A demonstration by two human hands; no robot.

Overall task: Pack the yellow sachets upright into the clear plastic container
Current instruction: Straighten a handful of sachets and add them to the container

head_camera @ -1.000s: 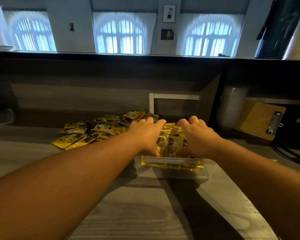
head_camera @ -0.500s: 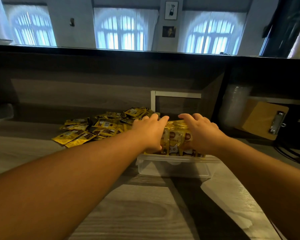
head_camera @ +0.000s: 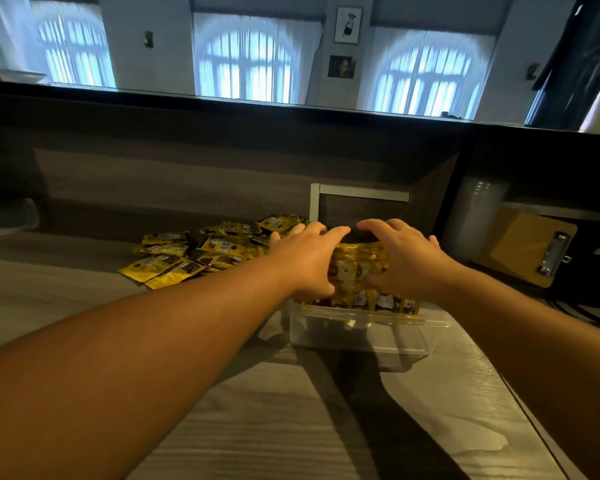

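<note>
1. The bundle of yellow sachets (head_camera: 355,271) is glossy yellow foil with brown and white printed panels; the packets stand upright side by side, their lower ends at the rim of the clear plastic container (head_camera: 357,336).
2. The container is a shallow transparent tub that sits on the grey wood-grain counter (head_camera: 257,427), near its right edge. Its near part shows no sachets through the wall.
3. The left hand (head_camera: 307,261) grips the left side of the bundle, fingers curled over the tops and thumb against the near face.
4. The right hand (head_camera: 404,261) grips the right side in the same way, fingers arched over the top edge and thumb pressed on the front of the packets.
5. Both hands cover the flanks of the bundle, so only its middle strip and bottom row are visible.
6. A loose pile of sachets (head_camera: 205,251) lies flat on the counter, just left of and behind the left hand, spread out toward the dark back panel.
7. A white frame (head_camera: 357,195) stands against the back panel, behind the hands.
8. To the right, beyond the counter's edge, a brown clipboard (head_camera: 529,247) with a metal clip leans in a dark recess, beside a stack of clear plastic cups (head_camera: 475,216).
9. Arched windows (head_camera: 246,64) show above the dark ledge.
</note>
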